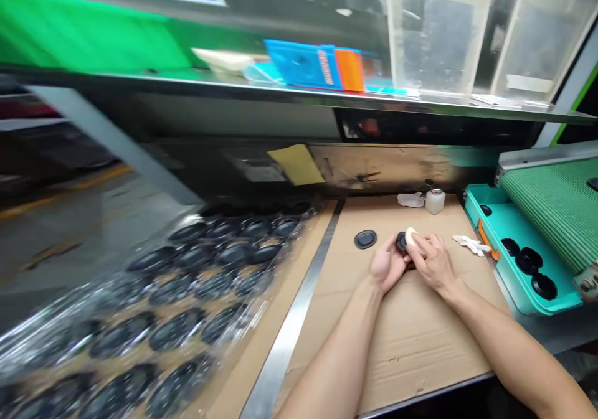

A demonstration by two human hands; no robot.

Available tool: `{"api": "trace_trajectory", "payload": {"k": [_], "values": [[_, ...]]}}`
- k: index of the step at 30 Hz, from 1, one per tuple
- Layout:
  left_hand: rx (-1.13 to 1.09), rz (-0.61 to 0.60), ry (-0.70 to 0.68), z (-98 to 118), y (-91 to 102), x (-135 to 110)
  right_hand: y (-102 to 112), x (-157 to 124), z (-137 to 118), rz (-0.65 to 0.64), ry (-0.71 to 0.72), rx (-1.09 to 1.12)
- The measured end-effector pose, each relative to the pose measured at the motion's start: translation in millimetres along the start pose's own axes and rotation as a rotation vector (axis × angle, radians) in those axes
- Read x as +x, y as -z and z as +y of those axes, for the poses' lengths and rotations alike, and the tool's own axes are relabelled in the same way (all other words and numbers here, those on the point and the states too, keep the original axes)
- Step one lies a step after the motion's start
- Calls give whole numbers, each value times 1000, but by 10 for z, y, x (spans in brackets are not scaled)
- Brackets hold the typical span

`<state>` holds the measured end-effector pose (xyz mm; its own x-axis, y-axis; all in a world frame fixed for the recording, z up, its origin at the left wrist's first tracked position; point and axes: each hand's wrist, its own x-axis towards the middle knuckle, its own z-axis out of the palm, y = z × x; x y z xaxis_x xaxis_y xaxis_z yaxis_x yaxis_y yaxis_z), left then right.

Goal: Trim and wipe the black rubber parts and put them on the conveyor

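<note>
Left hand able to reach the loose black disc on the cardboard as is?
Likely yes: only cardboard shows between the left hand and the black disc, though that hand holds a dark part.

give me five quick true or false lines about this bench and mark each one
1. The left hand holds a small black part. True.
2. The right hand is empty. False: it holds a pale pad.
3. A black disc lies on the cardboard, left of both hands. True.
4. The tray beside the green belt is red. False: it is teal.
5. Black pieces lie in the tray. True.
</note>
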<state>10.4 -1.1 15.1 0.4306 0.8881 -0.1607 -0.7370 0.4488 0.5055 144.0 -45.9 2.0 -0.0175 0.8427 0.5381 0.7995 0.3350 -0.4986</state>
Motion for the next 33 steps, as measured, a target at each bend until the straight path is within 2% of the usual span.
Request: {"api": "trace_trajectory", "payload": {"k": [5,9,11,14,18,22,26,30,33], "values": [[0,49,-8,-86,12,76,-52,33,-10,-11,94,-66],[-23,96,-34,-150,18,97,-126,92,-68,43,15,-198],[-24,107,2,-164,32,90,-153,77,-93,28,6,-221],[-32,85,69,-178,50,87,-169,43,-104,-42,74,-220],[-19,56,63,-215,40,114,-150,75,-75,-27,-94,-283],[-38,65,51,-209,38,129,-151,88,-57,-99,10,-251],[-29,116,9,-185,49,123,-161,82,-40,-66,-80,-312],[-30,95,53,-180,53,119,-150,61,-42,-110,59,-292],[-29,94,17,-186,55,131,-130,71,-45,-97,-72,-339]]}}
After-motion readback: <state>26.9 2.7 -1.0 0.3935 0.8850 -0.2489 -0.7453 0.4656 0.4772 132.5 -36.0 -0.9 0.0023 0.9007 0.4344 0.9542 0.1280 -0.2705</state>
